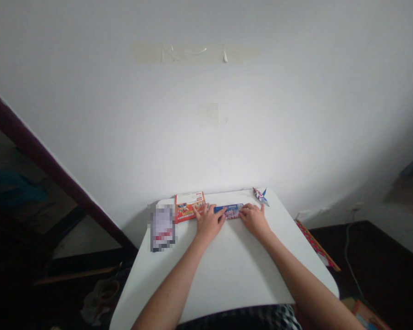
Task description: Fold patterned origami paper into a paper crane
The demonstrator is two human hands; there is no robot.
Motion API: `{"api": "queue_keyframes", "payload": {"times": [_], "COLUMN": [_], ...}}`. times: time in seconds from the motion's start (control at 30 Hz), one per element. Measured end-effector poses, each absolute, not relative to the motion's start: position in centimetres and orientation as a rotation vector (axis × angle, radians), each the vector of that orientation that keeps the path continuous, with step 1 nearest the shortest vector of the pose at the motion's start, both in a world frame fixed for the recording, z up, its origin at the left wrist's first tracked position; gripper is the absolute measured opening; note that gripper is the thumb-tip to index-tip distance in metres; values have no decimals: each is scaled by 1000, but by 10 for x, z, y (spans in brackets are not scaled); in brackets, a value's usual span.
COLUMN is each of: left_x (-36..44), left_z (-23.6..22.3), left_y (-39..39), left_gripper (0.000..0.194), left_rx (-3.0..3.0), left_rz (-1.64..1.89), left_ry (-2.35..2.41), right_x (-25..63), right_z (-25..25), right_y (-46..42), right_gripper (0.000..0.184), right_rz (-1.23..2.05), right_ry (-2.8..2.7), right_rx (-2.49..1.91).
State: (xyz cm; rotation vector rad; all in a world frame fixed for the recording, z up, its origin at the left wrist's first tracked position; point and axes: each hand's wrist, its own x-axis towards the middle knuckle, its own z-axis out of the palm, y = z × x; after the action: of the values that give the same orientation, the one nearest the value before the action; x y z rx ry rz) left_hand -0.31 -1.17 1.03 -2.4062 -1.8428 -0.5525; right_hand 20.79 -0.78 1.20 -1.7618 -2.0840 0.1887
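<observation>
A blue printed piece of paper (232,211), narrow and seemingly folded, lies on the white table between my hands. My left hand (208,224) holds its left end, thumb pressed on the paper; the other fingers are spread toward a red-and-white printed booklet (189,208) and partly cover it. At the paper's right end, my right hand (256,221) grips the edge with thumb and fingertips, its little finger sticking out. Beyond that hand sits a folded paper figure (260,196) with pointed tips, like an origami crane. The paper's underside is hidden.
A pixelated, phone-shaped object (163,228) lies at the left of the white table (237,270). The table's far edge is against a pale wall (206,151) with tape marks. On the left is a dark-framed opening (55,153); a cable (347,247) runs along the right.
</observation>
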Motion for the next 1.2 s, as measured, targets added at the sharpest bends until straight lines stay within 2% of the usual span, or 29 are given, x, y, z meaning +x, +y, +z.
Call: {"api": "queue_keyframes", "payload": {"times": [0.8,1.2], "left_x": [-1,-3], "left_z": [11,11], "left_y": [-12,-7], "left_gripper": [36,39], "left_rx": [-2398,-2383], "left_rz": [-556,-561], "left_ry": [-1906,-2004], "right_x": [207,197], "right_z": [16,15], "right_y": [-8,-10], "right_gripper": [30,27], "right_rz": [208,101], "right_ry": [-2096,-2064], "right_rx": [-1780,-1832]}}
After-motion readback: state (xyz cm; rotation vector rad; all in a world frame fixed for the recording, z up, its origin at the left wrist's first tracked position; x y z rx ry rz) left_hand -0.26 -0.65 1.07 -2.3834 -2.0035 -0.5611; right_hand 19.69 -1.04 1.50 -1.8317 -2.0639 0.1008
